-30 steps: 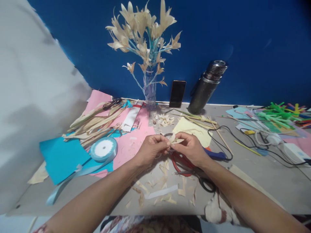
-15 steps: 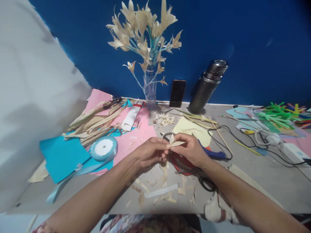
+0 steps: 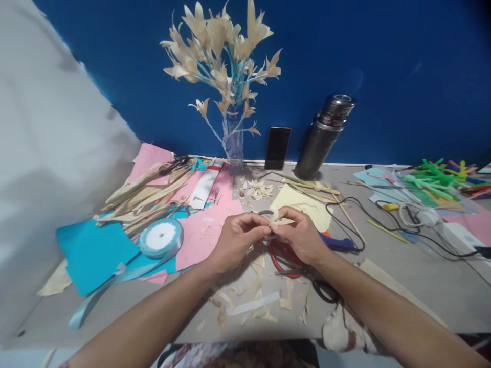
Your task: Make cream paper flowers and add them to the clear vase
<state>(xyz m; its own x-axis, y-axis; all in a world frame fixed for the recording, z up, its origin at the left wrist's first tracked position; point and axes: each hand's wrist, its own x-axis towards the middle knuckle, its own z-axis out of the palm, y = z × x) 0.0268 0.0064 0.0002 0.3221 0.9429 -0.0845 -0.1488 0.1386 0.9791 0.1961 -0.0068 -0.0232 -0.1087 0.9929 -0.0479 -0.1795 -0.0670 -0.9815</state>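
A small cream husk flower (image 3: 282, 221) with pointed petals is pinched between both hands above the middle of the table. My left hand (image 3: 241, 236) grips its base from the left with thumb and forefinger. On the other side, my right hand (image 3: 301, 236) holds the petals between thumb and fingers. Below the hands lie red-handled scissors (image 3: 282, 263), partly covered by my right hand, and a black scissor handle (image 3: 325, 291). Husk scraps (image 3: 261, 306) and a pale strip (image 3: 253, 303) are scattered nearer my body.
Behind the hands stand a vase (image 3: 233, 143) of husk flowers, a phone (image 3: 277, 148) and a leaning flask (image 3: 326, 135). A ribbon spool (image 3: 161, 238), blue paper (image 3: 94, 253) and dried husks (image 3: 141, 197) lie left. A glue gun (image 3: 337, 242), cables and green pipe cleaners (image 3: 433, 179) are right.
The fingers have shifted slightly around the flower, and its petals have turned. The left hand's fingertips now press closer to the right hand's. The whole view has moved a little.
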